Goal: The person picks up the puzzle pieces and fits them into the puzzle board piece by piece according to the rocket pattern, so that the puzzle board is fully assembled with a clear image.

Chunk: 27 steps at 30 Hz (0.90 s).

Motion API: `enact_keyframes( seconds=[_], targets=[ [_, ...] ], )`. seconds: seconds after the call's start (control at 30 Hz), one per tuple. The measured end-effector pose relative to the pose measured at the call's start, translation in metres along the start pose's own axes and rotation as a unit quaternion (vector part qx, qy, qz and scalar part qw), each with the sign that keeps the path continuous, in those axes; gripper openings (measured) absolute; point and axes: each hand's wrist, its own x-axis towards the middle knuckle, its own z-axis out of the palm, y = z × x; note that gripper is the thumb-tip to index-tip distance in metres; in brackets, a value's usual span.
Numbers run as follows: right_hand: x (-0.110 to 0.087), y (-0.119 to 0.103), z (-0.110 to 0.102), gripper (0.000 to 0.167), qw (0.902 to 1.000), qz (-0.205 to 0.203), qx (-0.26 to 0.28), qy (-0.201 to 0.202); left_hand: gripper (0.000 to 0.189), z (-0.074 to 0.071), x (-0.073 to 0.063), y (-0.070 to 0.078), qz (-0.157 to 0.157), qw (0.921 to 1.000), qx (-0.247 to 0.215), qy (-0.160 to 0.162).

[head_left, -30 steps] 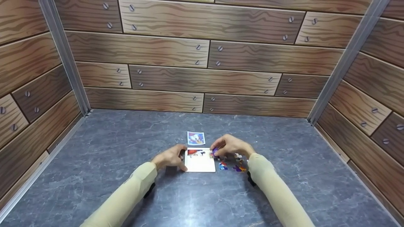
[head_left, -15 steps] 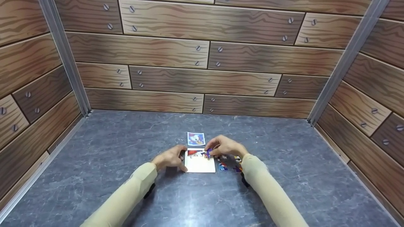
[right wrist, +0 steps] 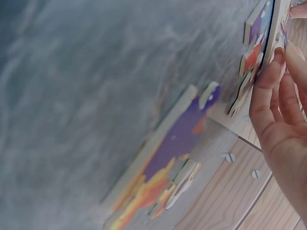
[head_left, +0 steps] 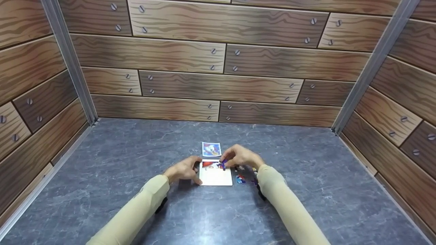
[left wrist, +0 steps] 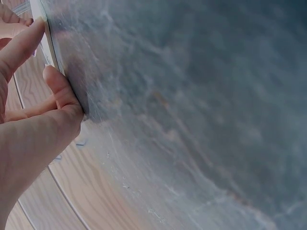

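Observation:
A white puzzle board (head_left: 215, 177) lies on the table, its upper left part filled with red and white pieces (head_left: 207, 164). My left hand (head_left: 184, 169) holds the board along its left side, thumb at the near corner and a finger at the far one. Over the board's upper right part, my right hand (head_left: 243, 157) pinches a purple jigsaw piece (head_left: 223, 165) between thumb and finger. The fingers partly cover this piece, so I cannot tell whether it sits flat. In the left wrist view, the left fingertips (left wrist: 41, 26) touch the board's edge.
Just beyond the board lies a small picture card (head_left: 211, 149). Loose jigsaw pieces (head_left: 240, 179) lie right of the board, partly under the right arm; a purple-and-orange piece (right wrist: 175, 139) shows close in the right wrist view. Wood-patterned walls (head_left: 218, 81) enclose the table.
My right hand has moved left with the purple jigsaw piece, from the board's right edge onto its upper right part. The left hand has stayed in place on the board.

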Motion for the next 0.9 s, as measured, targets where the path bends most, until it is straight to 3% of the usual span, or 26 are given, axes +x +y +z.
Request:
enact_keyframes(
  seconds=[0.4, 0.67, 0.9],
  targets=[
    [0.0018, -0.0033, 0.0007, 0.021, 0.9991, 0.009, -0.041, 0.003, 0.08, -0.0003, 0.0, 0.0002, -0.003, 1.0, 0.001, 0.0],
    [0.002, -0.0039, -0.0002, 0.025, 0.9985, -0.017, -0.052, -0.007, 0.083, -0.0014, -0.002, 0.0018, -0.007, 0.9997, -0.023, 0.009],
    [0.0016, -0.005, 0.0015, 0.024, 0.9971, -0.021, -0.072, -0.009, 0.083, -0.0005, 0.0007, 0.0002, 0.006, 1.0, -0.004, 0.001]
  ],
)
